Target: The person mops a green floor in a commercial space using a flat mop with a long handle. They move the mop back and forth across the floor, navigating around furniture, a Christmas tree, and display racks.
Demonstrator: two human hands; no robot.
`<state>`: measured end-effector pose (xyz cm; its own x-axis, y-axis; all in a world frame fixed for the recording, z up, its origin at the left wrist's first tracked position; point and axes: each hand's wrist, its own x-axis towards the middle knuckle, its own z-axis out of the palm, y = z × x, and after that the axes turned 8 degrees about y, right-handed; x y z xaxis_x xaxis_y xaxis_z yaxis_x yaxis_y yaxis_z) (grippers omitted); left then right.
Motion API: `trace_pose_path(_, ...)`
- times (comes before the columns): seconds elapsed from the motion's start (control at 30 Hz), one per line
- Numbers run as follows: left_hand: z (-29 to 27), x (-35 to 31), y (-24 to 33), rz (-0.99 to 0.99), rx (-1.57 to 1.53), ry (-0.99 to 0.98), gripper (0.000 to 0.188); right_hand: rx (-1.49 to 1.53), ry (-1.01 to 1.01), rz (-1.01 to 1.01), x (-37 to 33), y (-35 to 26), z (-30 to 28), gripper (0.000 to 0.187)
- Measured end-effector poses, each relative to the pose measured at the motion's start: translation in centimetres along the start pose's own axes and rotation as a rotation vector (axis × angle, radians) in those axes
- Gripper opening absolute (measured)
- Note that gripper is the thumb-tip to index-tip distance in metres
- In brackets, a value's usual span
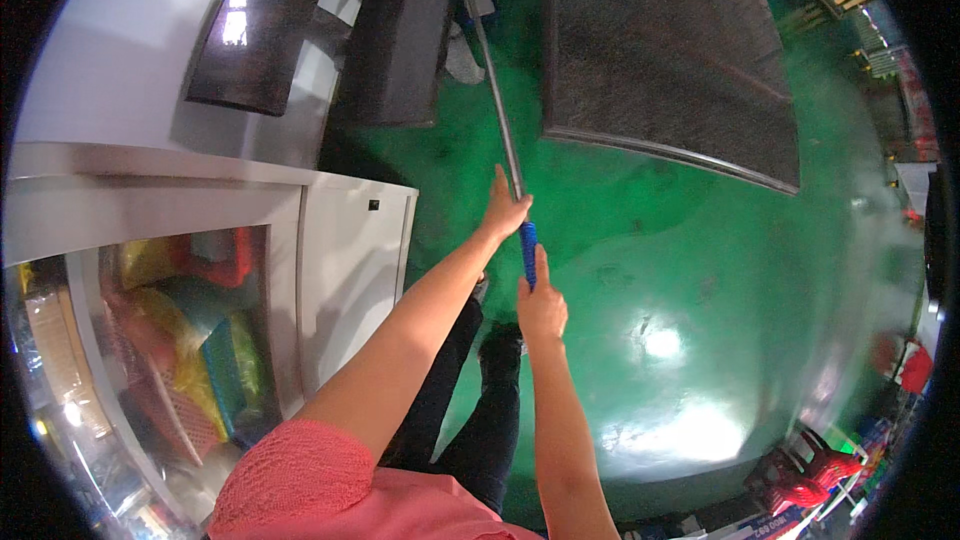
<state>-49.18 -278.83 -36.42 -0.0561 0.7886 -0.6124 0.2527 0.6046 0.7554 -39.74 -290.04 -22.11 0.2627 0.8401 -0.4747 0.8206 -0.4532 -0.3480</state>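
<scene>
The long metal pole point(502, 115) slants over the green floor point(640, 240), passing left of the dark table point(670, 60); its far end is lost beside a blurred pale shape point(477, 0) (I can't tell what it carries). Nearer than the table's front edge, the left hand point(507, 210) is closed round the bare shaft and the right hand point(543, 310) round the blue grip point(529, 250), one digit laid along it; some fingertips are hidden. Across a gap left of the table stands dark furniture point(395, 50). Nearer, farther left of the table, a white cabinet point(355, 260) shows indistinct colourful items point(200, 340). Open floor stretches before the table and along its right side.
</scene>
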Motion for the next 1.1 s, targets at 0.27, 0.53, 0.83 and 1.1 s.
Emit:
trace_pose_path(0.27,2.5,-8.8,1.6,-0.179,0.105,-0.375,0.096,0.351,0.082,0.068,-13.2,9.0,-2.2,0.056)
trace_pose_path(0.53,1.0,-20.5,1.8,0.746,0.777,-0.261,0.067,0.667,-0.072,0.72,-31.6,9.9,-16.8,0.056)
trace_pose_path(0.83,13.6,-18.5,6.1,1.111,0.664,-0.362,0.025,0.141,-0.3,0.413,-29.9,16.5,-31.6,0.06)
trace_pose_path(1.1,18.3,-28.9,5.8,1.048,0.642,-0.32,0.026,0.057,-0.442,0.382,-32.7,28.1,-39.8,0.059)
